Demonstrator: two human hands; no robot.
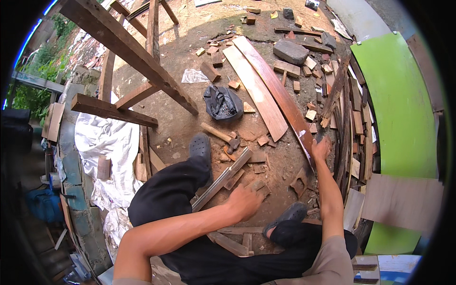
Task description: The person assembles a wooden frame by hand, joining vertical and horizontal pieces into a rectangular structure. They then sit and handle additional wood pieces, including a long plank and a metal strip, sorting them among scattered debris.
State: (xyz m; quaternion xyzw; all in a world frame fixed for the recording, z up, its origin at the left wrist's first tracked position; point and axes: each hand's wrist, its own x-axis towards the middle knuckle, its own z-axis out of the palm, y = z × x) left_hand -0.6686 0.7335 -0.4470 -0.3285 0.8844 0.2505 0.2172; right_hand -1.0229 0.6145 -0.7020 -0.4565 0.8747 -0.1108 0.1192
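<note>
My right hand (322,148) is closed on the near right edge of a long reddish-brown board (280,97), which slants away to the far left. Alongside that board lies a paler wooden plank (254,85). Low over the dirt, my left hand (244,203) has its fingers curled around a small wooden block (261,188); part of the block is hidden by the hand. Beyond it, a hammer (219,134) with a wooden handle rests on the ground by my left shoe (200,146). A narrow grooved strip (223,179) lies between my left leg and left hand.
A black plastic bag (223,103) of small bits stands past the hammer. Wooden frame legs (137,57) rise at the left. Scattered offcuts and a grey stone (290,52) lie to the right, near piled timber (344,109) and a green panel (396,104).
</note>
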